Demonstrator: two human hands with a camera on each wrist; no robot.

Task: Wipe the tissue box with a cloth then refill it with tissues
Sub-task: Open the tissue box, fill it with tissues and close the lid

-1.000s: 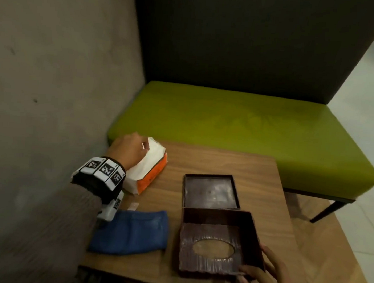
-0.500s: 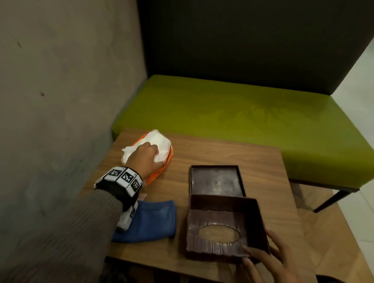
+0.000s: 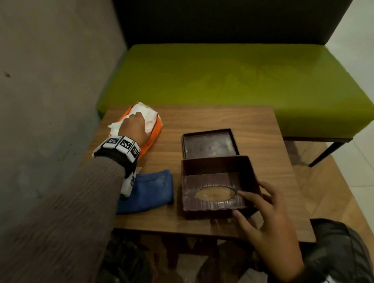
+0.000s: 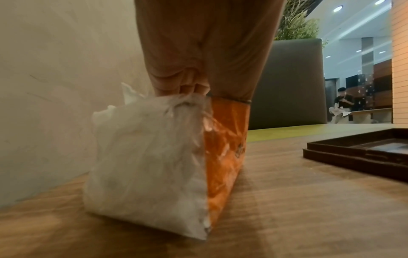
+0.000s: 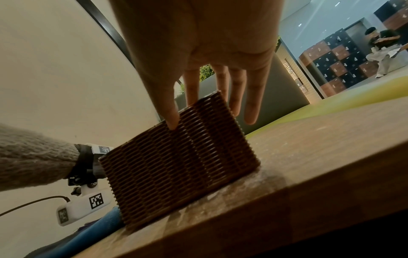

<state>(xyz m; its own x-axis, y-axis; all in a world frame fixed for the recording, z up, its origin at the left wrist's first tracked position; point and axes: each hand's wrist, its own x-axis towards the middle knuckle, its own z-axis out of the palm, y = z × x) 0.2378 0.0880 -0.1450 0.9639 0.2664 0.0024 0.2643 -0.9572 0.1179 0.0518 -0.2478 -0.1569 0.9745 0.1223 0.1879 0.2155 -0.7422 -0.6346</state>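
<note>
The tissue box cover (image 3: 218, 184), dark brown with a ribbed woven outside and an oval slot, lies upside down near the front edge of the wooden table (image 3: 237, 120), one side lifted off the wood. Its flat brown base tray (image 3: 210, 142) sits just behind it. The right hand (image 3: 264, 214) has its fingers spread and nearly straight, the thumb pressing the ribbed near wall and the fingertips (image 5: 250, 115) reaching over the top rim. At the far left corner, the left hand (image 3: 133, 127) is curled over the top of an orange plastic tissue pack (image 4: 223, 144), fingers gripping the white tissues (image 4: 145, 150) that bulge from it. Dark print runs down the orange wrapper but is too blurred to read. A folded blue cloth (image 3: 150, 191) lies flat between the pack and the cover, beside the left forearm. The wristbands carry black-and-white square marker codes. A green bench (image 3: 240, 79) stands behind the table.
</note>
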